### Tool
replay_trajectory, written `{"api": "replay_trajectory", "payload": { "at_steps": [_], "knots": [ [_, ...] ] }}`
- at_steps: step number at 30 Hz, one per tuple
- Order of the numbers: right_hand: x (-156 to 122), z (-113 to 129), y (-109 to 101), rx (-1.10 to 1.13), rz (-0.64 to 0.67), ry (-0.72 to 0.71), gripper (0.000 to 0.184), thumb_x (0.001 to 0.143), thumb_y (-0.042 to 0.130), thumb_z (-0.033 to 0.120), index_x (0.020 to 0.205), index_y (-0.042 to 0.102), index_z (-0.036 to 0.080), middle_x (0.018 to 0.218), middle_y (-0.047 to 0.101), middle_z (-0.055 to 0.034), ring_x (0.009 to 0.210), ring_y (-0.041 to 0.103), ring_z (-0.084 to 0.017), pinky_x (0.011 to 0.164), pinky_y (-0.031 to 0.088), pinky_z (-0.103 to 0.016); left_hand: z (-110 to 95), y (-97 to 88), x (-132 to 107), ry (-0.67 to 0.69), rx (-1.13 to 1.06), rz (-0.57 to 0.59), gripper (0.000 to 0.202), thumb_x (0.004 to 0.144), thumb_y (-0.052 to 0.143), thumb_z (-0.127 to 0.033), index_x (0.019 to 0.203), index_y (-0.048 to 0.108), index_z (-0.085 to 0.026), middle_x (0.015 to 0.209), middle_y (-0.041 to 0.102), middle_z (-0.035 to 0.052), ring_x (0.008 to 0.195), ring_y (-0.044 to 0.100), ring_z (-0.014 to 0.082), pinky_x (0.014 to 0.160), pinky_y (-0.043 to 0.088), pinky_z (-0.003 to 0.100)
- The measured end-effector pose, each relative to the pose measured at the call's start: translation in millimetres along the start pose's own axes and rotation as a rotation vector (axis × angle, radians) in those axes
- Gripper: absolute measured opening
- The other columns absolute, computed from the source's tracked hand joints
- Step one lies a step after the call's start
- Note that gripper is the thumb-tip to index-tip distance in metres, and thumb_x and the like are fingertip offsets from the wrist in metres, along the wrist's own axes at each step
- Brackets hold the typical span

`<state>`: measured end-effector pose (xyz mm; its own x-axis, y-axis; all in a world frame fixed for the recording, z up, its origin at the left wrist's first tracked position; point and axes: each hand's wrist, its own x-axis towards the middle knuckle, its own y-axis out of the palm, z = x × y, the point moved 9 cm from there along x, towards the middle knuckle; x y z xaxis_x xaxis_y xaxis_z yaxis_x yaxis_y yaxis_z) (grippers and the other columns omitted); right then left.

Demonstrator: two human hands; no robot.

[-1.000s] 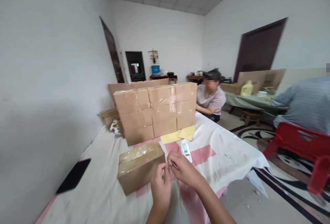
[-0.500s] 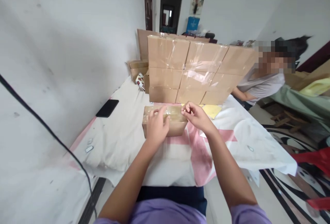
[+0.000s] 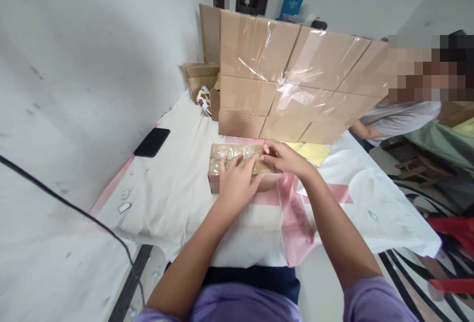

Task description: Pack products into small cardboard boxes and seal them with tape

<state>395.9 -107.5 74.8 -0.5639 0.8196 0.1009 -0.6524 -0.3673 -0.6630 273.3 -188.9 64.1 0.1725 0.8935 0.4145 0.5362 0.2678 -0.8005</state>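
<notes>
Box [image 3: 269, 182] is sitting at twelve o'clock, left hand [image 3: 237, 181] bracing it, fingers apart, right hand [image 3: 288, 158] curling at its two-o'clock corner, grip untellable, apparently working tape [image 3: 237, 151], next seemingly needing steady pressure.

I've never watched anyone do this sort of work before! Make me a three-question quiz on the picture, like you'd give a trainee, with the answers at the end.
1. True or false: the flat black object lies to the left of the small taped box.

2. Multiple choice: which hand is spread over the top of that box?
A) the right hand
B) the left hand
C) neither

3. Fill in the blank: the sheets lying near the foot of the stacked cartons are ____ in colour.

Key: 1. True. 2. B. 3. Yellow.
</notes>
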Motion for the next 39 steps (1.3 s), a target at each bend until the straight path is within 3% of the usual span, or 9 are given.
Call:
{"api": "replay_trajectory", "payload": {
  "at_steps": [3,7,15,19,24,28,32,39],
  "knots": [
    [3,-1,6,-0.005,0.036,0.021,0.019,0.086,0.056,0.024,0.081,0.038,0.023,0.076,0.051,0.0039,0.06,0.045,-0.013,0.054,0.033,-0.025,-6,-9.0,-4,0.034,-0.043,-0.043,0.03,0.094,0.061,-0.03,0.124,0.057,-0.023,0.13,0.069,0.0057,0.133,0.052,0.0284,0.115,0.025,0.056],
    [2,0,4,0.037,0.027,0.04,0.018,0.084,0.055,0.021,0.083,0.037,0.023,0.079,0.055,0.003,0.057,0.046,-0.013,0.053,0.032,-0.025,-9,-20.0,-10,0.037,-0.077,-0.092,0.015,0.095,0.06,-0.028,0.109,0.058,-0.024,0.119,0.073,0.0024,0.128,0.056,0.0251,0.113,0.028,0.05],
    [-1,5,3,-0.089,-0.07,-0.081,0.015,0.087,0.049,0.017,0.083,0.036,0.024,0.072,0.047,0.0043,0.062,0.041,-0.014,0.059,0.03,-0.026,-13,-2.2,-11,0.109,-0.064,-0.014,0.015,0.095,0.058,-0.025,0.11,0.056,-0.027,0.134,0.067,0.0017,0.137,0.049,0.025,0.116,0.02,0.056],
    [-7,13,-3,-0.096,-0.12,-0.102,0.015,0.088,0.047,0.016,0.084,0.036,0.024,0.07,0.044,0.0047,0.063,0.04,-0.015,0.061,0.031,-0.027,-10,4.9,-13,0.056,-0.085,0.006,0.017,0.095,0.058,-0.024,0.112,0.057,-0.027,0.132,0.069,0.002,0.132,0.054,0.0232,0.113,0.025,0.054],
    [-7,19,-1,-0.179,-0.075,-0.114,0.013,0.086,0.045,0.015,0.083,0.037,0.024,0.075,0.05,0.0013,0.067,0.042,-0.017,0.062,0.031,-0.028,-10,8.6,-15,0.004,-0.058,0.018,0.015,0.095,0.057,-0.025,0.109,0.059,-0.028,0.136,0.066,0.0043,0.134,0.052,0.0254,0.111,0.027,0.055],
    [-1,18,1,-0.23,-0.073,-0.133,0.014,0.084,0.045,0.014,0.081,0.035,0.024,0.075,0.051,0.0008,0.066,0.042,-0.018,0.063,0.03,-0.029,-20,3.3,-5,0.142,-0.011,0.055,0.017,0.096,0.05,-0.019,0.108,0.059,-0.026,0.136,0.066,0.0057,0.136,0.049,0.0253,0.112,0.024,0.056],
    [0,16,1,-0.231,-0.074,-0.117,0.014,0.088,0.043,0.013,0.082,0.035,0.024,0.074,0.05,0.002,0.065,0.042,-0.017,0.063,0.029,-0.029,-27,1.4,7,0.304,0.088,0.129,0.014,0.093,0.049,-0.015,0.1,0.058,-0.023,0.117,0.072,0.0077,0.129,0.054,0.0277,0.109,0.027,0.055],
    [5,10,3,-0.332,-0.086,-0.141,0.019,0.092,0.045,0.015,0.081,0.032,0.024,0.076,0.048,0.0004,0.068,0.043,-0.019,0.063,0.03,-0.03,-26,12.8,9,0.298,0.156,0.184,0.018,0.091,0.055,-0.019,0.109,0.053,-0.022,0.108,0.072,0.006,0.111,0.058,0.0282,0.089,0.037,0.044]
  ]
}}
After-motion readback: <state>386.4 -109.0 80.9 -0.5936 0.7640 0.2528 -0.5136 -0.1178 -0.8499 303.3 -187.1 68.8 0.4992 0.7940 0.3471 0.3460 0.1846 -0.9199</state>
